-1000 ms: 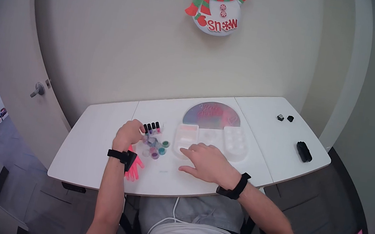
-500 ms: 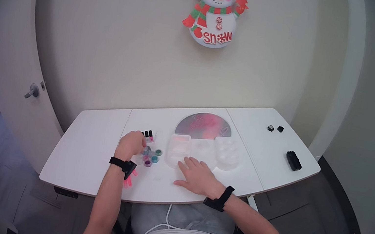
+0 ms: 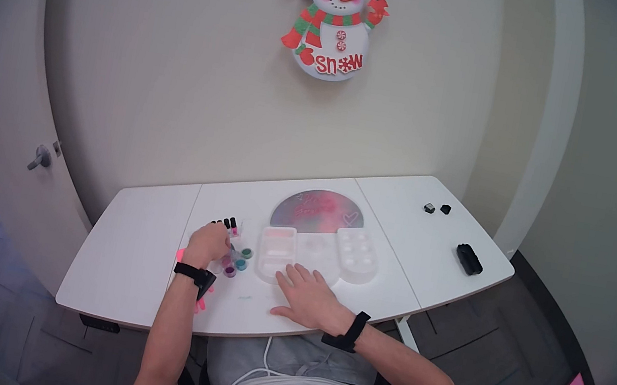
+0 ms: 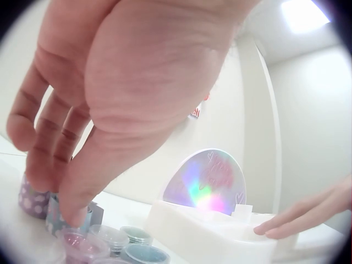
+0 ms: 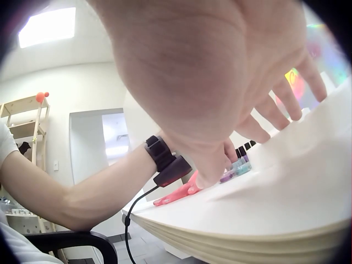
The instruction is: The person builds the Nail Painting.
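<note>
In the head view my left hand [image 3: 208,244] is low over a group of small items at the table's left-middle. Its thumb and fingers pinch a blue patterned roll [image 4: 54,221], partly hidden behind the thumb. A purple dotted roll [image 4: 31,201] stands just behind. Small round glitter pots, one pink [image 4: 82,244] and one teal [image 4: 145,254], lie right below the thumb. My right hand [image 3: 309,299], fingers straight and spread, rests at the near edge of a white compartment tray [image 3: 325,248].
A shiny half-round panel [image 3: 318,209] stands at the tray's back. Nail polish bottles [image 3: 232,226] with black caps are beyond my left hand. A pink plastic hand [image 5: 175,197] lies near my left wrist. A black case [image 3: 469,259] sits on the table's right.
My right hand has gone from a bent, pointing pose to spread fingers at the tray edge. My left hand stays among the pots and has shifted slightly toward the polish bottles. The head view has swung.
</note>
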Demonstrator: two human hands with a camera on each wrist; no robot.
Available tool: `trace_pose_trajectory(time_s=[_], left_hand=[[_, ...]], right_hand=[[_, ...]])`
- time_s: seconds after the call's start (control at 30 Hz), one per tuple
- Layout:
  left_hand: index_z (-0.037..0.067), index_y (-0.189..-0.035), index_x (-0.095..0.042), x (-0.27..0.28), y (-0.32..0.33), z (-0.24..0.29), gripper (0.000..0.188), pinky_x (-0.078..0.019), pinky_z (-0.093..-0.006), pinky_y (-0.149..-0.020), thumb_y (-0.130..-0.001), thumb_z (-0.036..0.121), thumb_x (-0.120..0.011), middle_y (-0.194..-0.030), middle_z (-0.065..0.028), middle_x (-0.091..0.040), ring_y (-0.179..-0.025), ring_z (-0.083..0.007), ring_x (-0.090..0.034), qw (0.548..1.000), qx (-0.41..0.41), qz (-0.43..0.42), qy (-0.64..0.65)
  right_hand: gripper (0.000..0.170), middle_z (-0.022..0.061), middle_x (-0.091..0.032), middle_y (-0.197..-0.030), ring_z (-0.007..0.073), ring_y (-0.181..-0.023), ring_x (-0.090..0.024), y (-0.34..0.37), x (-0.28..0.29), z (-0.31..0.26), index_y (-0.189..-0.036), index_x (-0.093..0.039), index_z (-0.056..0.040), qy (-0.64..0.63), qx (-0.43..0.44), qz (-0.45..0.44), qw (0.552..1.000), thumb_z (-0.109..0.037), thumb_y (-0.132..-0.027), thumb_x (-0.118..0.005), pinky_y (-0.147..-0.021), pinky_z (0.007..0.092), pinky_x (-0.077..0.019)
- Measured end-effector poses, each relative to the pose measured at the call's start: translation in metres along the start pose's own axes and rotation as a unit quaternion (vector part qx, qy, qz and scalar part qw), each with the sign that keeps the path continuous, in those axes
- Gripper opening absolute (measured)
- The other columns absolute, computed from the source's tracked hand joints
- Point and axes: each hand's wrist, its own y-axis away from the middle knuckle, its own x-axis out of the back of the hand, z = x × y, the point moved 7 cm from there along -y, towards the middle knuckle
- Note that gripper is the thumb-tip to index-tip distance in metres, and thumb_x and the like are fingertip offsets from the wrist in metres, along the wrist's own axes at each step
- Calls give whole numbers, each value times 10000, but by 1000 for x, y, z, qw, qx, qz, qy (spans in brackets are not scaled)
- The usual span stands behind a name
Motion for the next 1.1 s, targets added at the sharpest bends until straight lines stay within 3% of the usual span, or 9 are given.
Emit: trace_pose_trajectory(time_s=[0.23,0.33,0.4,0.43,0.5,0.63,0.77,0.87,1.1], left_hand=[[53,-965,-865,11,-2,11,188,-640,-428,-835,-796,132,-843,-957,-191,-826,-893,-331,-807,1000,-6,18,16],[23,-985,-856,38,13,45,193,-633,-418,-822,-825,127,-828,-955,-209,-816,-874,-331,-801,992,-70,57,93],[25,-962,-844,49,27,79,143,-629,-460,-818,-854,89,-775,-917,-195,-802,-875,-378,-788,967,-146,87,187],[25,-962,-844,43,26,85,143,-629,-460,-818,-854,89,-775,-917,-195,-802,-875,-378,-788,967,-147,86,188],[19,-974,-839,26,24,105,146,-624,-453,-814,-874,92,-763,-912,-200,-796,-873,-376,-784,953,-234,80,176],[4,-1003,-841,8,25,123,172,-621,-447,-830,-871,105,-794,-971,-225,-801,-892,-364,-791,975,-197,35,95],[6,-1006,-843,-12,18,122,165,-624,-457,-841,-881,95,-782,-991,-224,-810,-911,-366,-794,969,-223,5,109],[-5,-1011,-842,-14,18,113,162,-629,-436,-847,-900,94,-776,-992,-219,-818,-918,-352,-805,966,-218,30,136],[1,-1073,-850,38,13,63,214,-632,-380,-819,-913,135,-802,-957,-203,-827,-871,-290,-810,968,-149,33,200]], right_hand=[[836,300,-513,-1557,467,-1517,-455,3,-2,-6,-1555,-499,45,-8,-23,26,999,-569,-1021,-691,-1166,663,-441],[849,305,-511,-1553,478,-1516,-451,4,0,-10,-1553,-495,57,-21,-24,8,999,-571,-1018,-695,-1164,675,-443],[857,311,-507,-1553,487,-1514,-448,5,2,-13,-1554,-489,66,-18,-16,7,1000,-576,-1022,-687,-1158,682,-445],[857,311,-507,-1553,487,-1514,-448,6,4,-14,-1554,-489,66,-19,-17,7,1000,-576,-1022,-687,-1158,682,-445],[856,314,-504,-1553,493,-1512,-450,5,4,-16,-1561,-482,69,-15,-12,-7,1000,-576,-1032,-674,-1154,688,-445],[856,316,-503,-1549,492,-1513,-449,6,-1,-14,-1568,-477,68,-7,-10,1,1000,-580,-1040,-659,-1149,687,-450],[888,325,-500,-1548,504,-1516,-443,7,-7,-14,-1569,-472,79,-14,-7,9,1000,-614,-1039,-639,-1141,705,-445],[905,332,-499,-1543,512,-1509,-447,8,-11,-15,-1568,-468,88,-5,-4,17,1000,-628,-1039,-629,-1132,714,-446],[945,333,-504,-1535,489,-1504,-434,7,-6,-15,-1543,-484,107,-18,-1,11,1000,-662,-1016,-643,-1126,756,-426]])
